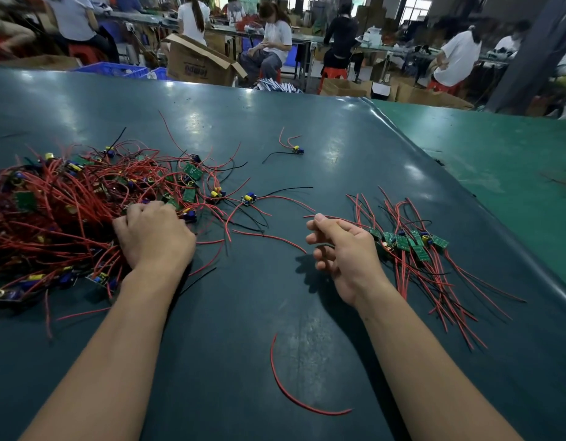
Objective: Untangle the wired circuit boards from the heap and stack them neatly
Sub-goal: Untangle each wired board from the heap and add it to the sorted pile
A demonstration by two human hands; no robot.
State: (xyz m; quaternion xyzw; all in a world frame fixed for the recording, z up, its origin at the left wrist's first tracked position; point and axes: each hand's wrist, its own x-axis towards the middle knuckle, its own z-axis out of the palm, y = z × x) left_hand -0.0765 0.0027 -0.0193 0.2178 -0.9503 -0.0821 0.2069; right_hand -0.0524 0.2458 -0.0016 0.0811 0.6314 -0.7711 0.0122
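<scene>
Leftmost, the heap (68,211) of red-wired boards is spread over the counter (307,160), and the left hand (154,233) is planted on its near right edge, fingers curled down among the wires; what that grip encloses cannot be told. Loose boards (250,198) lie toward one o'clock from that hand, their wires trailing rightward. Further right, the right hand (342,249) hovers loosely curled and holding nothing, with the sorted stack (409,243) just beside it at three o'clock, so it is judged the nearer hand for stacking.

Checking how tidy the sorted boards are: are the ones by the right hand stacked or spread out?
Spread out: the sorted boards lie in a loose overlapping row beside the right hand, wires fanned across the table.
</scene>
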